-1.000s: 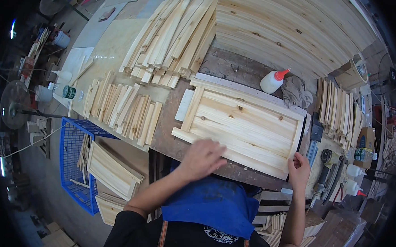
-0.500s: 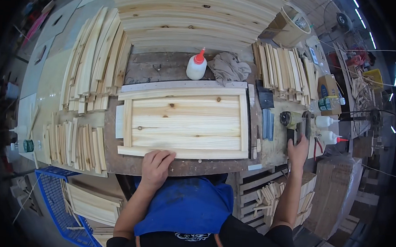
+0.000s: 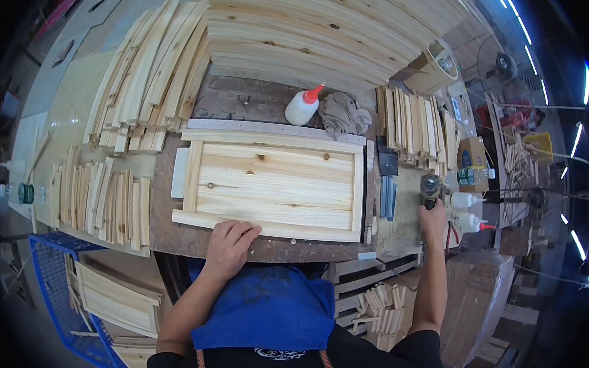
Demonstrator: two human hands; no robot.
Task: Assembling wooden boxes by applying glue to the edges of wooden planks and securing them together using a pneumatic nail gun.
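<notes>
A pale knotty wooden panel (image 3: 274, 183) framed with wooden strips lies flat on the dark work board (image 3: 191, 244). My left hand (image 3: 230, 247) rests at its near edge, fingers bent together over the front strip (image 3: 285, 231). That strip sticks out a little past the left side strip. Off to the right, my right hand (image 3: 431, 223) is closed round the handle of what looks like a nail gun (image 3: 430, 186). The tool's lower part is hidden by the hand.
Wooden strips are piled at left (image 3: 143, 76) and right (image 3: 417, 127). A red-capped glue bottle (image 3: 301, 108) stands beside a grey rag (image 3: 344, 116) behind the panel. Blue-grey nail strips (image 3: 388, 197), white bottles (image 3: 467, 200) and red-handled pliers (image 3: 448, 233) lie rightward. A blue crate (image 3: 62, 292) stands below left.
My right hand has closed round the nail gun's handle, and the tool has turned. My left hand keeps its place on the front strip. The whole view has tilted slightly.
</notes>
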